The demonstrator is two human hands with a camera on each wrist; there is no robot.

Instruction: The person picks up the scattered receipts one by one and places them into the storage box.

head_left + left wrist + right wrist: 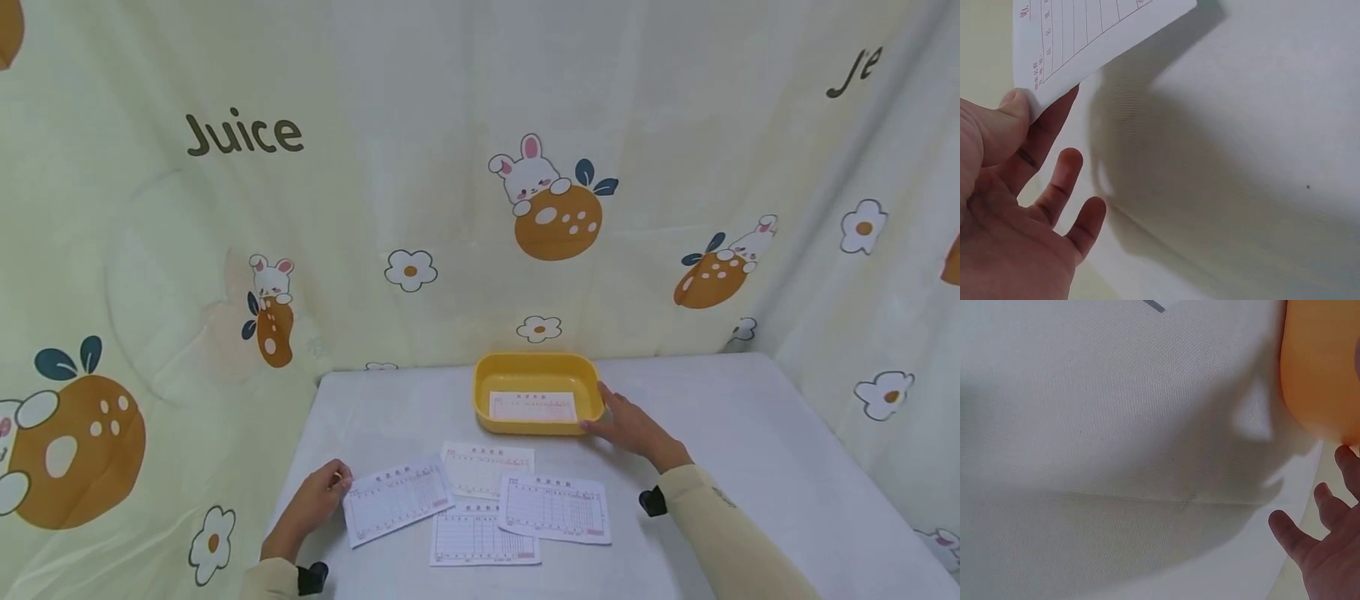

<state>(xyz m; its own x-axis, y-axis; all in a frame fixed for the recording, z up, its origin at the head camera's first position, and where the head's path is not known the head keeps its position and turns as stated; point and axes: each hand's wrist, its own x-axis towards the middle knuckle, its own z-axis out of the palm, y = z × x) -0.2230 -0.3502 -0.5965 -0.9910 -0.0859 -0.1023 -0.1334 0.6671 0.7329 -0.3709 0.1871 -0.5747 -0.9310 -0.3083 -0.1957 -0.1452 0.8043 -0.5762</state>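
My left hand pinches the left corner of a printed receipt form. In the left wrist view the thumb lies on top of this form, a finger is beneath it, and the other fingers are spread. My right hand holds the right end of a yellow plastic tray, thumb at the front corner and fingers at the side. In the right wrist view one fingertip meets the tray wall; the lower fingers stand apart from it. A receipt form lies inside the tray.
Between the hands, more forms lie overlapping on the white table: a pinkish one behind, a right one, and a front one. A patterned curtain hangs behind the table and along its sides.
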